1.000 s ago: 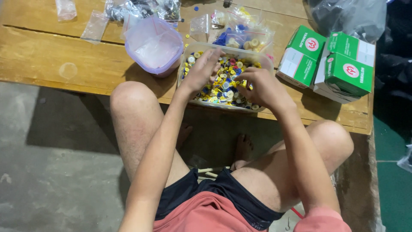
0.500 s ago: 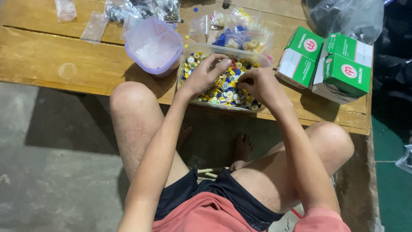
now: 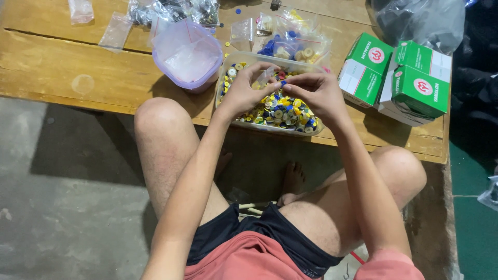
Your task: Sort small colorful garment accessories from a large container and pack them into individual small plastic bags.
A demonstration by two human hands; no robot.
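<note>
On the wooden table [image 3: 62,62], both hands [image 3: 282,91] pinch a small clear bag [image 3: 267,77], tilted, above the tray [image 3: 228,78].

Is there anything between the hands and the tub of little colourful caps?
Nothing visible. Both hands, left hand and right hand, are right above the open clear tub of caps, pinching a small clear bag together. The purple tub sits off to the side.

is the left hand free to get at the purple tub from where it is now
Probably not right away. The left hand pinches a small clear bag together with the right hand over the tray of caps. The purple tub stands just beside it, with nothing between.
</note>
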